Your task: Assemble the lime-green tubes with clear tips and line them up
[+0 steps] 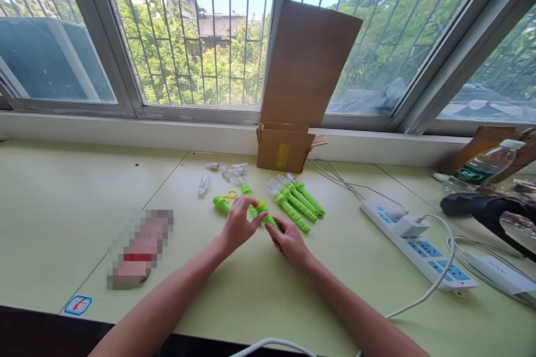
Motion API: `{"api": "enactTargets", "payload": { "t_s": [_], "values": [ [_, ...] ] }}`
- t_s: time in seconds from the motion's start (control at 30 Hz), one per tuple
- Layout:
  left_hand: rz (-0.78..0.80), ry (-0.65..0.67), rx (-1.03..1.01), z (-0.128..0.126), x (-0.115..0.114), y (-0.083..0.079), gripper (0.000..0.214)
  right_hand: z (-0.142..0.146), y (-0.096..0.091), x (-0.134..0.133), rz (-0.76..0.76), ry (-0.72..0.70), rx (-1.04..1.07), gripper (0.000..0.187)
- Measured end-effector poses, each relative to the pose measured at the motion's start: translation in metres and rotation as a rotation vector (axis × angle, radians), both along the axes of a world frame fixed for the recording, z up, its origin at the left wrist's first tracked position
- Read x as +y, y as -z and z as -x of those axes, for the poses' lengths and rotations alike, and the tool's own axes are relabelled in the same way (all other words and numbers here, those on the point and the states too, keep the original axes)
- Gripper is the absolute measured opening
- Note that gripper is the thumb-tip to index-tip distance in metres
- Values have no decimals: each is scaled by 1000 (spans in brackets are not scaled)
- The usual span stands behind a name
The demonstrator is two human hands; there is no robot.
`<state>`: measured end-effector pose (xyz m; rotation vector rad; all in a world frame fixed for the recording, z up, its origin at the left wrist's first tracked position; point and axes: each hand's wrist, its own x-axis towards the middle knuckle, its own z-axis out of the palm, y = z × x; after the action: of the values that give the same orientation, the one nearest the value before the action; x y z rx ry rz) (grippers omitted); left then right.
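Note:
A green plastic tube with a threaded neck is held at a slant over the table. My right hand is closed round its lower end. My left hand has thumb and forefinger curled at its upper end, where a yellow ring sits on the neck. Beside my left hand lies another green tube, partly covered by the fingers, and loose yellow rings. To the right are several green tubes with clear caps, side by side. Clear plastic caps lie further back.
An open cardboard box stands against the window ledge. On the right are a white power strip with cables, a plastic bottle and a black strap-like object. A blurred-out item lies on the left.

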<state>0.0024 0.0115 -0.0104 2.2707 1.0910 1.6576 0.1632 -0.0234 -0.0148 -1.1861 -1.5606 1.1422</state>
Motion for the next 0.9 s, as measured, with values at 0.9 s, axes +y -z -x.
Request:
{"api": "enactTargets", "payload": {
  "t_s": [0.9],
  "values": [
    [-10,-87,55,2,-4,-11,26,0,-5,-2,244,-115,316,28]
  ]
}}
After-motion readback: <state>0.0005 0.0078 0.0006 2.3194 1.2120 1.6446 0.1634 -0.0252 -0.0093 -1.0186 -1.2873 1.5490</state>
